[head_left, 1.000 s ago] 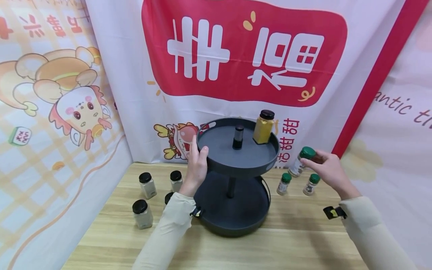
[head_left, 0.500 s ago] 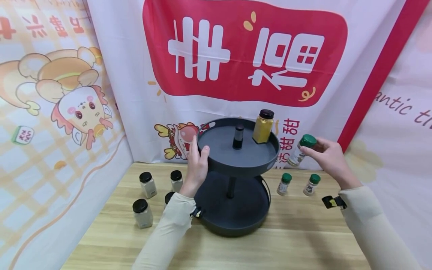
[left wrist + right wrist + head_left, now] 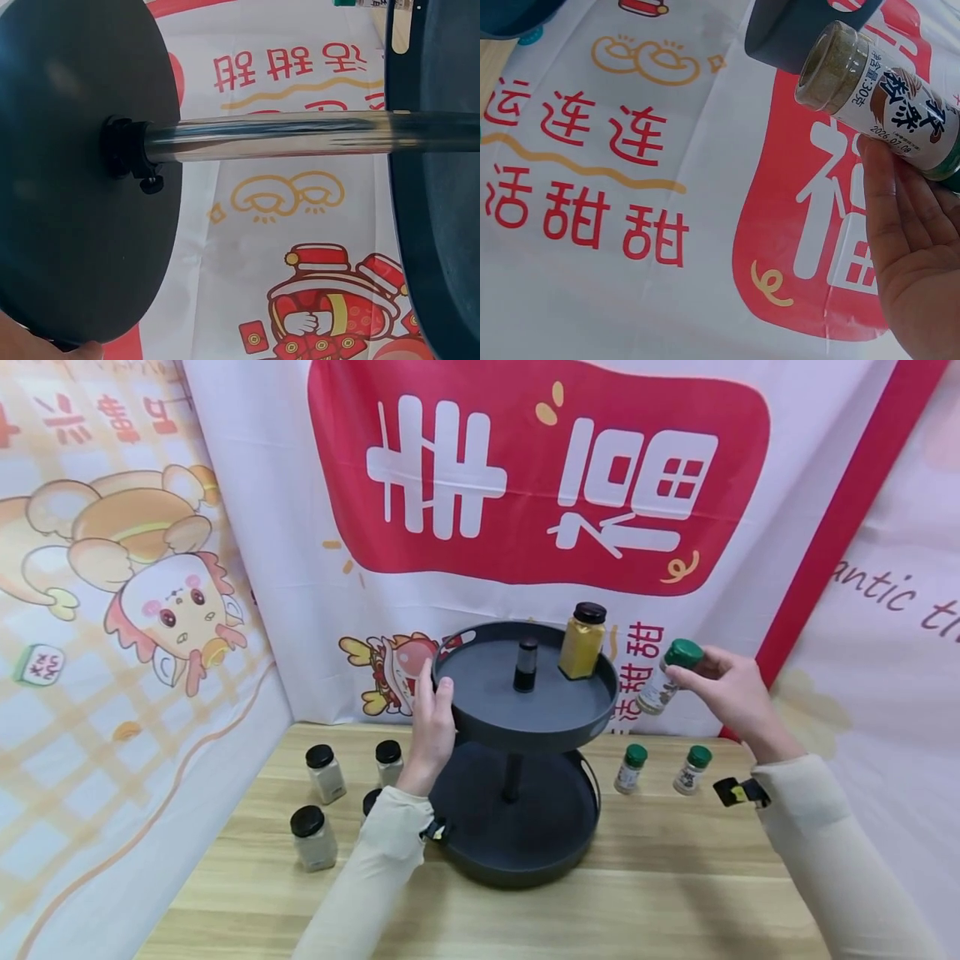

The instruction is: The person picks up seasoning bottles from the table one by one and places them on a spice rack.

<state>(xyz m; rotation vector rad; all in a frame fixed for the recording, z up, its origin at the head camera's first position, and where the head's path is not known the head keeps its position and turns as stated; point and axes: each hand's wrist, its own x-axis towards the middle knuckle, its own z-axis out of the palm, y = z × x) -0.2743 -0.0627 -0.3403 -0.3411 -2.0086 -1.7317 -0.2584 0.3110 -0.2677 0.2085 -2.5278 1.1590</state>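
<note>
In the head view, my right hand point(image 3: 738, 693) pinches a spice jar point(image 3: 658, 689) by its green cap, raised above the table and tilted. The right wrist view shows brown contents and a printed label on this jar point(image 3: 881, 94). My left hand point(image 3: 433, 727) rests with straight fingers against the left outer wall of the upper tray point(image 3: 536, 739) of a dark two-tier stand. A yellow jar point(image 3: 582, 643) with a black cap stands at the back right of that tray. From the left wrist, the tray's underside point(image 3: 67, 225) shows, with my fingers at its lower edge.
Two more green-capped jars point(image 3: 631, 768) point(image 3: 692, 770) stand right of the stand. Several black-capped jars point(image 3: 313, 839) stand to its left, one partly hidden by my left arm. The lower tray point(image 3: 517, 872) sits on the wooden table point(image 3: 600, 918). A printed cloth point(image 3: 270, 527) hangs behind.
My right hand has lifted the green-capped spice jar higher from near the table, up to about the upper tray's level. My left hand stays at the tray's rim.
</note>
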